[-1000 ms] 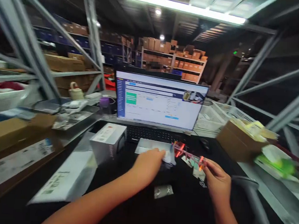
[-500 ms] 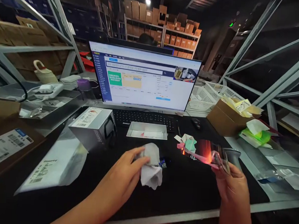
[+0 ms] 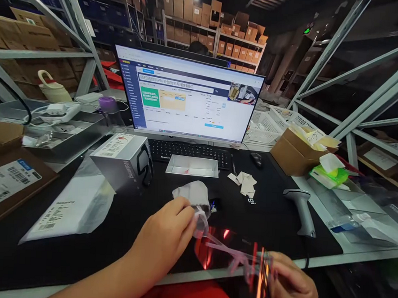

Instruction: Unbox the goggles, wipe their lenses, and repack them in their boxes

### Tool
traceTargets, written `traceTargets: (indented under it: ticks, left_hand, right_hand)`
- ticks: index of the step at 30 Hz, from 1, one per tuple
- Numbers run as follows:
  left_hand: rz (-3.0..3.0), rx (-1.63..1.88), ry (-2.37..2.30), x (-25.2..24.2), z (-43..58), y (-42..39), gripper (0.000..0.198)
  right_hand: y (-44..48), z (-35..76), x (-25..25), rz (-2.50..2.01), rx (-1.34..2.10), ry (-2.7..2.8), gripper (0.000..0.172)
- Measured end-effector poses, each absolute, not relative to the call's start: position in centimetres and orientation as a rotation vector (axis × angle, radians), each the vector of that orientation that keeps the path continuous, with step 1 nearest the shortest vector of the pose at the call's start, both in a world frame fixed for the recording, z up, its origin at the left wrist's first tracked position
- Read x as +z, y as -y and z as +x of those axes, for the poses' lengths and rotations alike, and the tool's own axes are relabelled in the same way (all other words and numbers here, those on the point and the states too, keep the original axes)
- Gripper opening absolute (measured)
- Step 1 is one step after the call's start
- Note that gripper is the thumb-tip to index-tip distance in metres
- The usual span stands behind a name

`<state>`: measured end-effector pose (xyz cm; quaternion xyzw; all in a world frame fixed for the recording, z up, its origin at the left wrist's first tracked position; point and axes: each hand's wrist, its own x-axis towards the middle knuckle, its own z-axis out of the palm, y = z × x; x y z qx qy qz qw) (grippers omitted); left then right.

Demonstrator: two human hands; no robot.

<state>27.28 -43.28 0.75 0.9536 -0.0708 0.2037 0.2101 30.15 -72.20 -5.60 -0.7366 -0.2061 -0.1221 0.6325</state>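
Observation:
My left hand (image 3: 172, 226) is closed at the near edge of a crumpled white cloth (image 3: 194, 193). A clear pinkish strip (image 3: 199, 223) hangs at its fingertips; whether the fingers grip it too is unclear. My right hand (image 3: 293, 283) is closed on shiny red-tinted eyewear (image 3: 261, 278), low at the desk's front edge. One see-through red lens (image 3: 209, 248) reaches left towards my left hand, and blurred pale strips run across it. Just right of the cloth lies a small blue packet (image 3: 213, 206). Behind it stands an open white box (image 3: 193, 166).
On the left are a grey goggles box (image 3: 116, 180), a plastic-sleeved packet (image 3: 69, 208) and a carton (image 3: 4, 186). A keyboard (image 3: 192, 151) lies below the monitor (image 3: 188, 99). Paper pieces (image 3: 246, 183), a mouse (image 3: 257, 159) and a barcode scanner (image 3: 301, 211) are on the right.
My right hand has brought the red eyewear down and left, towards me, uncovering the paper pieces and scanner. The cloth in my left hand has shifted slightly left and spread.

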Motion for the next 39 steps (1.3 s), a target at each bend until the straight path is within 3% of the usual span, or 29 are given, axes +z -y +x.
traceTargets:
  ticks: [7,14,17,24,31,39]
  left_hand:
    - [2.383,0.259,0.28,1.8,28.2,42.7,0.038]
    - [2.43,0.28,0.323,1.8,28.8,42.7,0.032]
    - [2.489,0.298,0.362,2.4,29.2,42.4,0.026]
    - [2.387,0.193,0.398,3.4,29.4,42.8,0.026]
    - [2.299,0.347,0.336,2.4,28.2,42.5,0.028]
    - [2.405,0.377,0.416,2.5,27.6,42.2,0.025]
  right_hand:
    - [69.2,29.2,-5.9,-1.883,-0.812,0.626,0.022]
    - [68.8,29.1,-7.0,-1.975,-0.893,1.116,0.041]
    - [68.3,29.2,-6.7,-1.98,-0.913,0.986,0.039]
    - [66.4,29.5,-7.1,-1.872,-0.939,0.546,0.017]
    - [65.0,30.6,-7.4,-1.859,-0.91,1.078,0.036]
    - [62.1,32.2,-4.7,-1.869,-0.904,0.764,0.025]
